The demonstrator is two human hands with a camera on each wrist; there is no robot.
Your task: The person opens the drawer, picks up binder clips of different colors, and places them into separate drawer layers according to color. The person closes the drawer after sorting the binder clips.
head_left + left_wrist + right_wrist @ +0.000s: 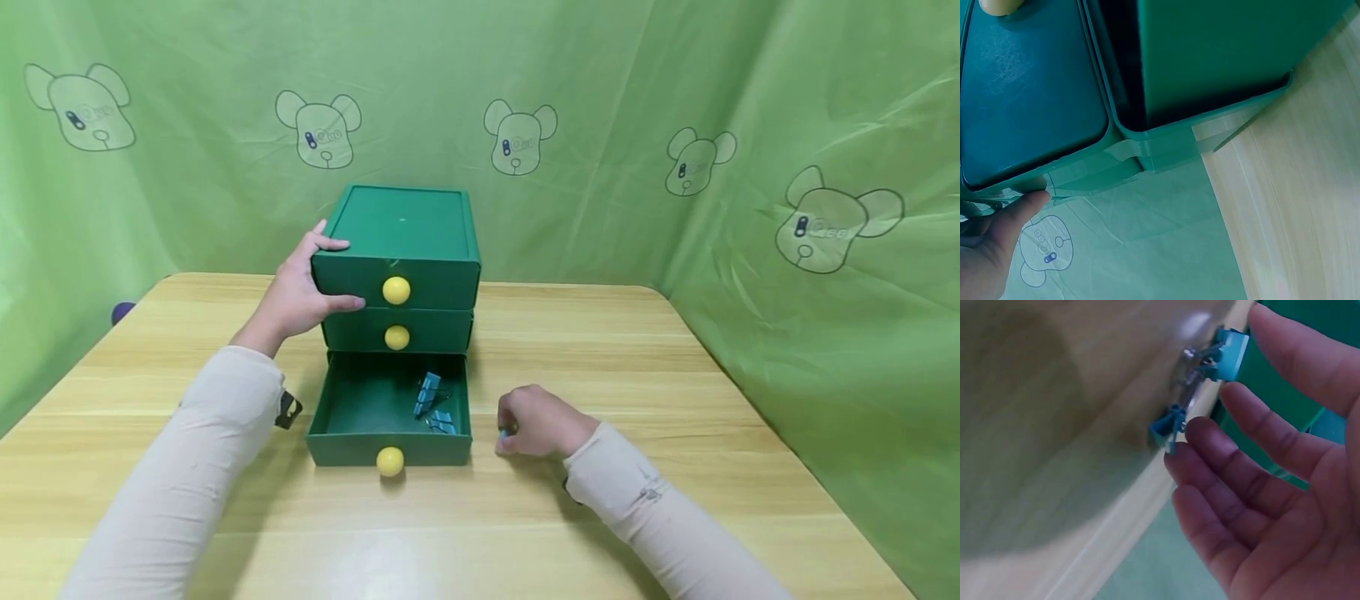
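A green drawer cabinet with yellow knobs stands on the table, its bottom drawer pulled out. Two blue binder clips lie in that drawer, toward its right side. My left hand grips the cabinet's upper left corner, thumb across the front and a finger over the top edge. Right of the drawer, low at the tabletop, my right hand pinches a blue binder clip between thumb and index finger. Another blue clip sits by the other fingertips in the right wrist view.
The wooden table extends to both sides of the cabinet. Green cloth with printed bear heads hangs behind and along the right. A purple round thing shows past the table's left edge.
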